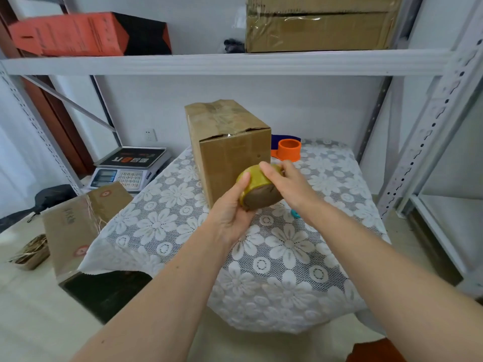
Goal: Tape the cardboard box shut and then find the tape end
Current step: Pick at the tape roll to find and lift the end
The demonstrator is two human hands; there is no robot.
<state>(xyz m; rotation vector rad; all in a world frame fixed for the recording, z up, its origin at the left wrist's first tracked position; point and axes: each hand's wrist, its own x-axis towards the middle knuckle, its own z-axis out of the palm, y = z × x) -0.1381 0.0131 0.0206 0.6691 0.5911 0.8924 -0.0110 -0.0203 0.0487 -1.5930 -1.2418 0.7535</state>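
Risk: the free end of clear tape lies flush and nearly invisible on the roll — a fingertip could slide past it, and picking too hard could split the strip instead of lifting it whole.
Second risk: the roll is held in the air, so a loose grip while turning it could drop it onto the white lace floral tablecloth (287,246).
Roll: the yellowish roll of clear packing tape with a brown cardboard core (258,190) sits between both hands, just in front of the brown cardboard box (230,152).
Left hand (230,215): cups the roll from below, thumb pressed on its rim — fingers clamped on it.
Right hand (285,178): fingers curled over the top edge, touching the tape surface.
Box: upright on the table, glossy tape across its top seam; it looks sealed.
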